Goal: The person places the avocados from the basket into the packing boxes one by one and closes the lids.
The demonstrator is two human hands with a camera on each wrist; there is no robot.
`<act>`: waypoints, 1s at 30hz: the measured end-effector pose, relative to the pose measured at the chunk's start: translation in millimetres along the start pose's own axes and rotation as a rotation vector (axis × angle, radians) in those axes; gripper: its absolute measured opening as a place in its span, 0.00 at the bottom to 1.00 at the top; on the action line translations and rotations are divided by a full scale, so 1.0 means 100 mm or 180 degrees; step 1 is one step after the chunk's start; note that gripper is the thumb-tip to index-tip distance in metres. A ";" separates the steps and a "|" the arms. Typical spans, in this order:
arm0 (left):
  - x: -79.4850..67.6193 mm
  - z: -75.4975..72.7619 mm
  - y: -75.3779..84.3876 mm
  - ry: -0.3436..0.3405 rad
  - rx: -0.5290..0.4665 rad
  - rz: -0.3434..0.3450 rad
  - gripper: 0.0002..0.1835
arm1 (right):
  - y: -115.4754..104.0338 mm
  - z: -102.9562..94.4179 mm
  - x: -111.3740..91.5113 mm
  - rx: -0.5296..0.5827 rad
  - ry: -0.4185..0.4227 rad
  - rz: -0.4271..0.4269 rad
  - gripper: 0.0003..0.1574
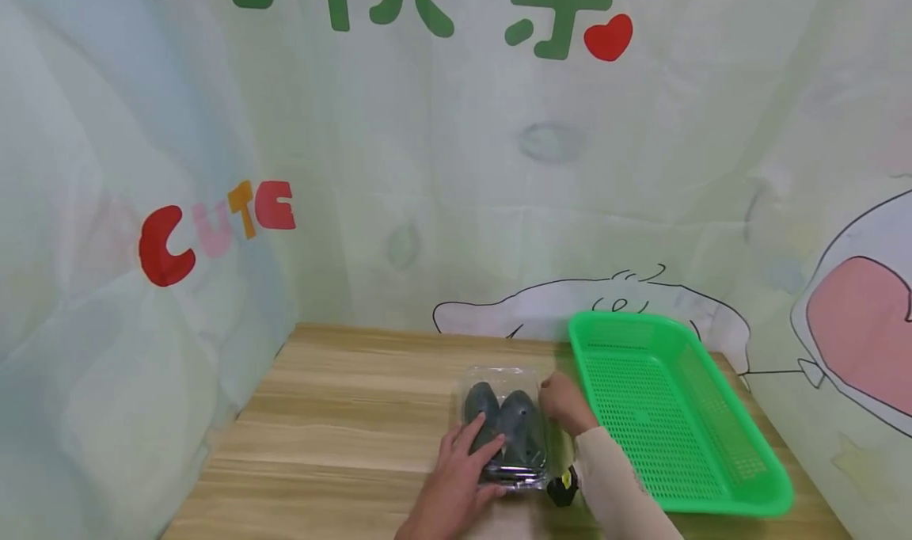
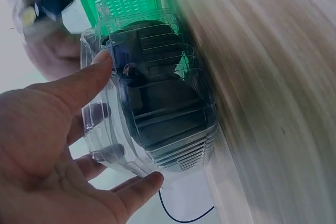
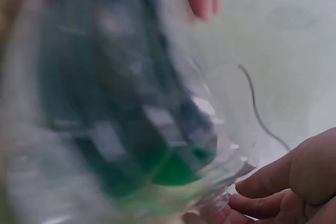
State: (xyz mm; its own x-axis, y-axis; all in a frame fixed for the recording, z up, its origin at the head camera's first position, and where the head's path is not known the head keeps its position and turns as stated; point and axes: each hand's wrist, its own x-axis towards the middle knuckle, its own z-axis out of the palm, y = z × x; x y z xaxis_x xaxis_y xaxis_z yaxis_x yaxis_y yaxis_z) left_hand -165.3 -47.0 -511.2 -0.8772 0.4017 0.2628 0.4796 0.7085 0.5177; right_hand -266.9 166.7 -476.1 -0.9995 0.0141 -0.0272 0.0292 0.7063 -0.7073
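Note:
A clear plastic clamshell box [image 1: 504,378] lies on the table with two dark oval fruits [image 1: 518,423] inside. My left hand [image 1: 456,473] rests on the lid with its fingers spread, over the near left part. In the left wrist view, the thumb and fingertips press along the lid of the box [image 2: 181,153]. At the far right edge of the box is my right hand [image 1: 564,401], its fingers curled. The right wrist view has thumb and fingers of the right hand [image 3: 315,169] pinching the rim of the blurred box [image 3: 228,153].
A green perforated plastic basket [image 1: 755,477] stands right beside the right forearm. The wooden table [image 1: 328,413] reaches back to a printed cloth [image 1: 399,168] hanging behind and at the sides. A small black device [image 1: 563,488] sits at the right wrist.

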 end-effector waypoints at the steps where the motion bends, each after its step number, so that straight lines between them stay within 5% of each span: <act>1: 0.01 -0.01 0.00 -0.0021 -0.0010 -0.0033 0.36 | -0.02 0.01 -0.06 0.0008 0.0002 0.0005 0.22; 9: 0.03 -0.03 -0.02 -0.0007 0.0077 -0.0078 0.36 | -0.01 0.03 -0.67 -0.0151 0.0057 -0.0029 0.14; 15: 0.02 -0.02 0.00 -0.0072 0.0087 -0.0088 0.36 | 0.27 0.10 -1.07 0.0586 -0.0224 0.0160 0.13; 22: 0.01 0.00 -0.01 -0.0072 0.0105 -0.0100 0.36 | 0.51 0.23 -1.21 0.2126 -0.0940 0.0472 0.18; 30: 0.00 -0.01 -0.01 -0.0139 0.0040 -0.0098 0.36 | 0.59 0.29 -1.23 0.2420 -0.0843 0.0598 0.14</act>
State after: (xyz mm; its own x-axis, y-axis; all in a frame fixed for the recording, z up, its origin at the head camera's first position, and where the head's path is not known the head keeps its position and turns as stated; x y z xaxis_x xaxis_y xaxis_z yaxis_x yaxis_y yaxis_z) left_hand -166.0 -48.2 -510.3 -0.8899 0.4045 0.2110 0.4530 0.7280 0.5146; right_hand -142.3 186.0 -534.4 -0.9449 -0.1501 -0.2910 0.2890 0.0358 -0.9567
